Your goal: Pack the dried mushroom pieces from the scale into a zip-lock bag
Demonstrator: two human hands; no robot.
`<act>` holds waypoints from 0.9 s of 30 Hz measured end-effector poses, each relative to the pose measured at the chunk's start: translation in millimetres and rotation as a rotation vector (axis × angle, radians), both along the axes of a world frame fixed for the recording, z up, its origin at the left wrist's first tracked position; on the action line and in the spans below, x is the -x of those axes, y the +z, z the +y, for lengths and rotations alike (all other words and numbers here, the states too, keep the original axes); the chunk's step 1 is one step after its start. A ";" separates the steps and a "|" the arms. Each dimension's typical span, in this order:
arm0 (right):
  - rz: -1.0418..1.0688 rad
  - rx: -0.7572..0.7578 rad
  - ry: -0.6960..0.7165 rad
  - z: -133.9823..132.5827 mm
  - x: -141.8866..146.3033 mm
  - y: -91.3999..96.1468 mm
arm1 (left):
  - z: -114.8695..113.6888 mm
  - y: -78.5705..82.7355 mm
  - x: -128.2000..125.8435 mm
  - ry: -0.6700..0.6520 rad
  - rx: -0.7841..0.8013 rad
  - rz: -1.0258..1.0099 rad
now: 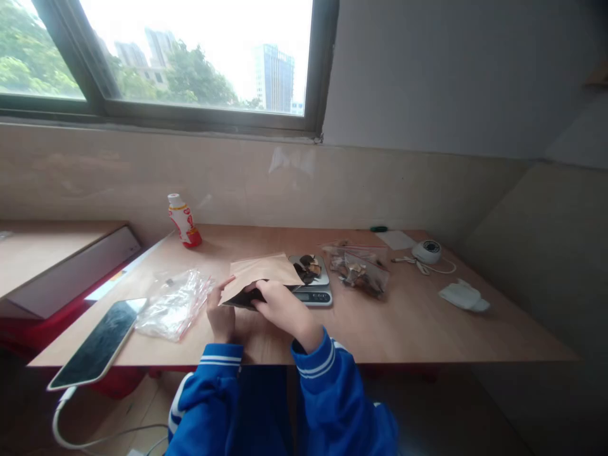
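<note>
Right hand (281, 308), fingers curled, grips the near edge of a kraft paper envelope (260, 272) held over the table, left hand (221, 318) partly open at its left edge, firmness of hold unclear; dark dried slices (308, 268) remain on the digital scale (313, 296) just right, beside a filled zip bag (358, 271).

At the table's (403, 323) near left corner lies a phone (97, 342), a plastic zip bag (173, 305) just right of it; mid-table sits a digital scale (313, 296) (dried slices (308, 268) on its platform), a filled zip bag (358, 271) to its right.

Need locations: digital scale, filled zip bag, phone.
digital scale (312, 296), head view, display panel on its front
zip bag of dried pieces (358, 271), head view, middle of the bag
smartphone (97, 342), head view, middle of the screen
</note>
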State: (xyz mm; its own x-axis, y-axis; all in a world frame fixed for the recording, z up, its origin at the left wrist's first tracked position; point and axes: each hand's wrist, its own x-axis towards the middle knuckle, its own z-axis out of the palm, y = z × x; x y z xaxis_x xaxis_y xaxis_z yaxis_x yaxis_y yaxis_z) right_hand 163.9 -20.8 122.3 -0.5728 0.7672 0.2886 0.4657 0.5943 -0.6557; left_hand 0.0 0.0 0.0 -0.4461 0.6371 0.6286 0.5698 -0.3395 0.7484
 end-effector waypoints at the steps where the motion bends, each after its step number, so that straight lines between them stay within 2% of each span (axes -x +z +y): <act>1: 0.037 -0.003 0.000 -4.3 -2.9 3.8 | 0.4 -0.2 0.3 -0.003 0.000 -0.001; 6: 0.303 -0.009 0.056 -22.5 -22.7 17.7 | 3.3 -3.3 3.7 -0.002 0.006 0.008; 8: 0.411 -0.018 -0.003 -25.2 -36.5 17.2 | 3.9 -4.6 4.6 0.010 -0.001 0.016; 10: 0.482 -0.048 -0.142 -22.3 -55.3 11.2 | 3.8 -5.6 4.7 0.035 -0.006 0.020; 14: 0.473 -0.146 -0.469 2.0 -99.6 -19.0 | 2.6 -6.7 3.7 0.138 0.016 -0.021; 16: 0.378 -0.151 -0.545 19.9 -117.2 -41.4 | 2.5 -7.2 3.4 0.179 0.008 -0.020; 21: 0.120 -0.100 -0.544 57.6 -135.0 -92.4 | 3.3 -7.1 2.7 0.201 -0.030 0.041; 24: 0.040 -0.096 -0.532 67.1 -137.4 -107.5 | 2.8 -5.4 1.7 0.194 -0.026 0.051; 27: 0.039 -0.114 -0.491 69.2 -139.9 -113.1 | 2.5 -4.4 1.1 0.188 -0.027 0.054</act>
State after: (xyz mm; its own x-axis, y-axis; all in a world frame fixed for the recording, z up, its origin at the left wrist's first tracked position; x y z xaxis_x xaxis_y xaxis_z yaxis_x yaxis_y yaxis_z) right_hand 303.8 48.5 9.2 -0.1391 0.9057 0.4004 0.6844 0.3801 -0.6221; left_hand -1.1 2.5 -4.4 -0.5203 0.5283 0.6710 0.6643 -0.2433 0.7067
